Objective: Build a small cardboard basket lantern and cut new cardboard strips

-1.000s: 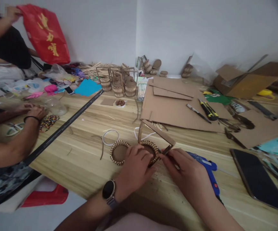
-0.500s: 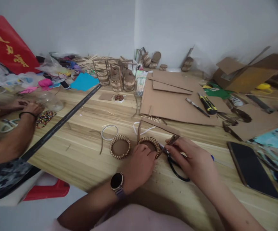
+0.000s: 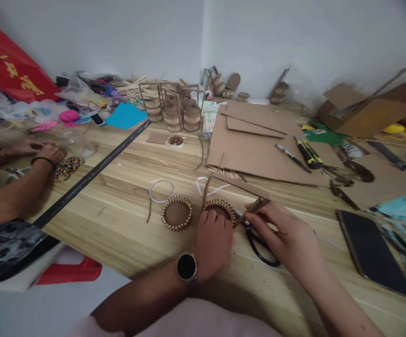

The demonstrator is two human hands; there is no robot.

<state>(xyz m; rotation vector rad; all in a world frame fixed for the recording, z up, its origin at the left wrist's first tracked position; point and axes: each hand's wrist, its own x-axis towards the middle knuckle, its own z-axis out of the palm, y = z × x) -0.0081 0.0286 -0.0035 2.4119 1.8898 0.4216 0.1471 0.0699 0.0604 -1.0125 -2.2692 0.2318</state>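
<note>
My left hand (image 3: pixel 214 241) grips the near rim of a small round basket (image 3: pixel 220 204) made of cardboard and short sticks; its fingers reach inside and hide part of it. A cardboard strip handle (image 3: pixel 238 186), bent into a square arch, rises from the basket. My right hand (image 3: pixel 283 229) pinches the right side of this handle near its corner. Under that hand lie black-handled scissors (image 3: pixel 261 252), partly covered. Left of the basket sits a second round basket (image 3: pixel 176 213), with a white ring (image 3: pixel 161 191) behind it.
Cardboard sheets (image 3: pixel 252 159) with a utility knife (image 3: pixel 308 153) and a pen (image 3: pixel 293 157) lie ahead. A phone (image 3: pixel 373 252) rests at right. Finished small baskets (image 3: pixel 192 117) stand behind. Another person's hands (image 3: pixel 50 154) work at left, beyond a black strip (image 3: pixel 97 171).
My left hand has turned, its fingers now lying over the near rim with the wrist further right. My right hand still pinches the handle, which leans slightly more. The view has shifted a little.
</note>
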